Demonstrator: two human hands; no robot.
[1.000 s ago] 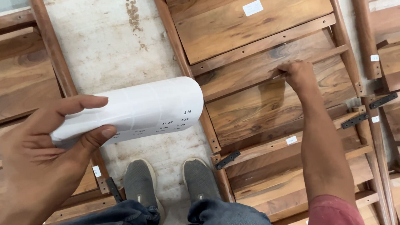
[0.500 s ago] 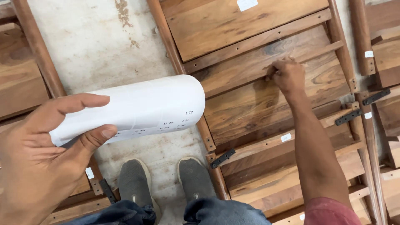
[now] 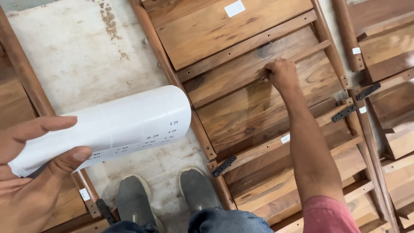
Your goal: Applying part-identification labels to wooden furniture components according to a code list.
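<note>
White curled label sheet point(image 3: 116, 125) (small dark print), reddish-brown streaky-grained wooden frame point(image 3: 241, 82) with black hinges point(image 3: 224, 165) and white stickers point(image 3: 235, 8), grey shoes point(image 3: 166, 198), red sleeve point(image 3: 330, 213), pale rust-stained concrete floor point(image 3: 73, 56).

curled white label sheet point(image 3: 116, 125), brown wooden panel point(image 3: 254, 103) lying flat

The curled white paper sheet point(image 3: 116, 125) at the left of the frame looks smooth and slightly glossy, like label backing. The brown slatted wooden frame point(image 3: 241, 90) filling the centre and right shows strong grain with a smooth, matt, oiled-looking finish, and it carries small black matt metal hinge plates point(image 3: 224, 165) and little white paper stickers point(image 3: 234, 8). The pale concrete floor point(image 3: 82, 56) in the upper left is rough, chalky and stained, while the grey cloth shoes point(image 3: 133, 203) at the bottom look soft and dull.
</note>
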